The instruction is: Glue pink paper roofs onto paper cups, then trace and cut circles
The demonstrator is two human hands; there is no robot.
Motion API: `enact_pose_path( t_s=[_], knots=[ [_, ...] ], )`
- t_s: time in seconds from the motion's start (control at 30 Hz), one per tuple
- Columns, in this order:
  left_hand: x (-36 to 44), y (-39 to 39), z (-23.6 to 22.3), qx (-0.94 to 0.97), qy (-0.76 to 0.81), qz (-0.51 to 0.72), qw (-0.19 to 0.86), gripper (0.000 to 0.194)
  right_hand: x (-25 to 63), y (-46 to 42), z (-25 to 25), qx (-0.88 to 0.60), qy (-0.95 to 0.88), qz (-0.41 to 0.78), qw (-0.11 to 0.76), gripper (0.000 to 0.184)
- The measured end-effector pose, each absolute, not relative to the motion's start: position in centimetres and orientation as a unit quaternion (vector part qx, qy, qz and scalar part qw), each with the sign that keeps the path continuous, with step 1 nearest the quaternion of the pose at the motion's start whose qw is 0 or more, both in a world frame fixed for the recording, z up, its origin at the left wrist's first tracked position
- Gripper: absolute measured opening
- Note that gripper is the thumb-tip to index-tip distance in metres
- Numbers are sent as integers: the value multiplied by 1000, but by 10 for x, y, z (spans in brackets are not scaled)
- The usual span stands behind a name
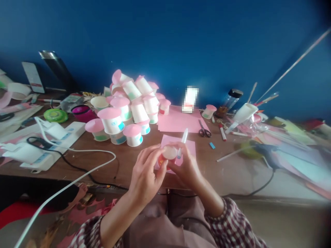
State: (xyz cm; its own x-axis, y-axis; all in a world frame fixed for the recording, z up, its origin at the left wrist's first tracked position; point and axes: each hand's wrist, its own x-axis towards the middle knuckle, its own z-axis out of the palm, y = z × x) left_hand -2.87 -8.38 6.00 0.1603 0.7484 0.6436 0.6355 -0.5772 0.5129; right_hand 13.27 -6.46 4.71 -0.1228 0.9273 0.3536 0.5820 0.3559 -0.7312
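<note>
My left hand (145, 172) and my right hand (186, 165) meet over a small pink sheet (190, 146) on the brown table (124, 162). Between them they hold an upturned paper cup (168, 155) with a red print, its pale round bottom facing me. The left fingers curl round the cup's side. My right hand pinches the cup's other side and also grips a white marker (183, 138) that points up and away. A heap of paper cups capped with pink discs (129, 108) stands just beyond.
A larger pink sheet (178, 122), scissors (204, 131) and a red marker (222, 132) lie behind my hands. A white power strip (51, 144) with white and black cables (85, 158) occupies the left. A glue gun (266, 151) and piled paper clutter the right.
</note>
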Motion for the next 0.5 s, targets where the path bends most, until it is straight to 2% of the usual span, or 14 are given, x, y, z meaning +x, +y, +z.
enact_pose_path(
  t_s=[0.1,0.23,0.4,0.5],
  knots=[
    [-23,-75,62,799,417,432,30,29,132,-64,45,-522,-721,203,408,45],
    [-23,-68,59,857,390,336,-13,24,132,-62,45,-517,-733,178,405,46],
    [-21,-68,58,871,386,299,-52,29,155,-70,53,-483,-735,172,444,58],
    [-18,-67,57,870,377,312,-59,31,178,-88,60,-487,-687,176,510,44]
  ],
)
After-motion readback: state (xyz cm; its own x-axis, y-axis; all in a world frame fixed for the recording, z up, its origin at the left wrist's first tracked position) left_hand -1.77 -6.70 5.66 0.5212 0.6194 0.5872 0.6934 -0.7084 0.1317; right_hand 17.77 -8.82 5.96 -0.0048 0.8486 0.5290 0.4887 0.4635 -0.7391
